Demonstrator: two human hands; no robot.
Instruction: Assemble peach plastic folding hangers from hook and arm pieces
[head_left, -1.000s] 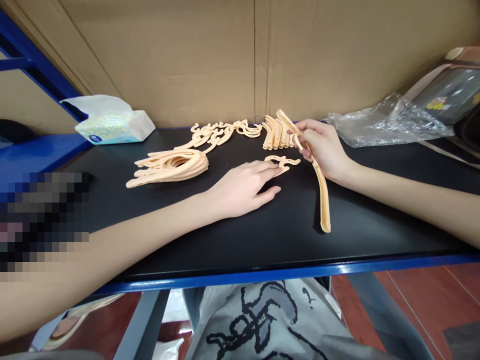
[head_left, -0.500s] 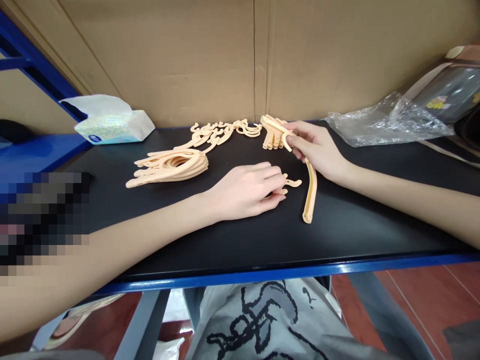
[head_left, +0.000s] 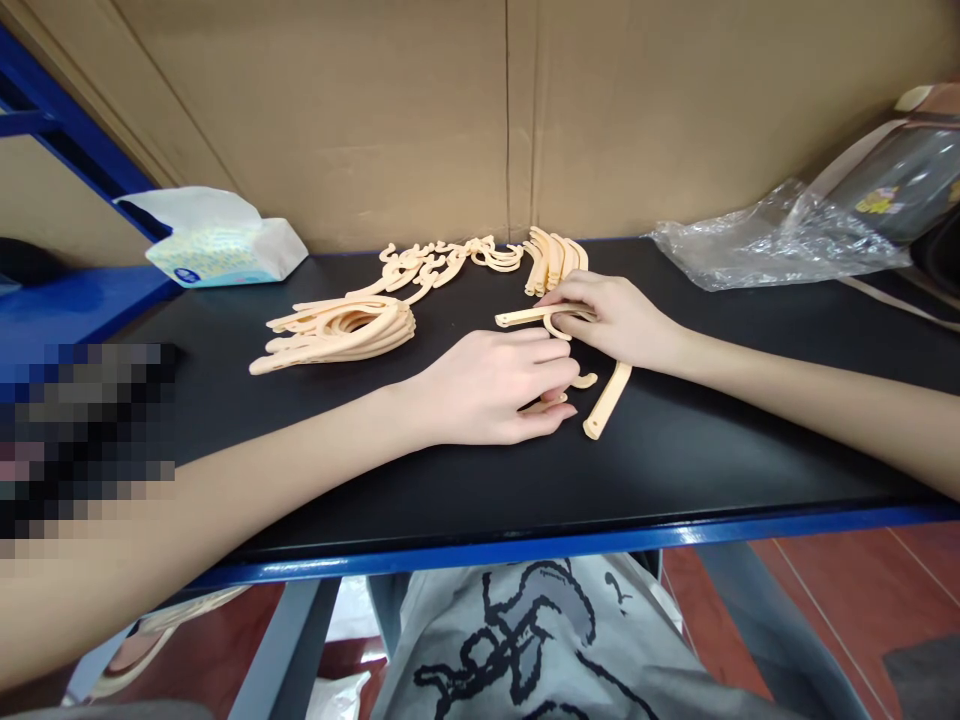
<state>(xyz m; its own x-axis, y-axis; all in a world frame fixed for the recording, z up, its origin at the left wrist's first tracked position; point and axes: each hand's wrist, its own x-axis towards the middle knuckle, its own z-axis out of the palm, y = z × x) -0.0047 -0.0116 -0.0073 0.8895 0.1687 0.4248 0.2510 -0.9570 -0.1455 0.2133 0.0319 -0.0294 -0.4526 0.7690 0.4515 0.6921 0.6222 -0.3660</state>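
Observation:
My right hand (head_left: 611,318) is closed on a cream plastic hanger arm (head_left: 519,317), its free end pointing left. A small curved cream piece (head_left: 556,328) shows under those fingers. Below the same hand, another hanger arm (head_left: 606,402) slants on the black tabletop. My left hand (head_left: 510,385) rests beside it, fingers curled over a small cream hook piece (head_left: 584,381) that is mostly hidden. To the left lies a stack of cream folding hangers (head_left: 337,335). Behind my right hand stands a bunch of loose hanger arms (head_left: 553,258).
Several cream hook pieces (head_left: 427,268) are heaped along the back of the table. A tissue pack (head_left: 225,245) stands at the back left. Clear plastic wrap (head_left: 772,245) and a grey bag (head_left: 907,185) lie at the back right. A cardboard wall (head_left: 337,120) closes off the rear.
My right hand has come away from the bunch, down and left toward my left hand, with the hanger arm in it turned to lie level. The slanting arm on the table has shifted left.

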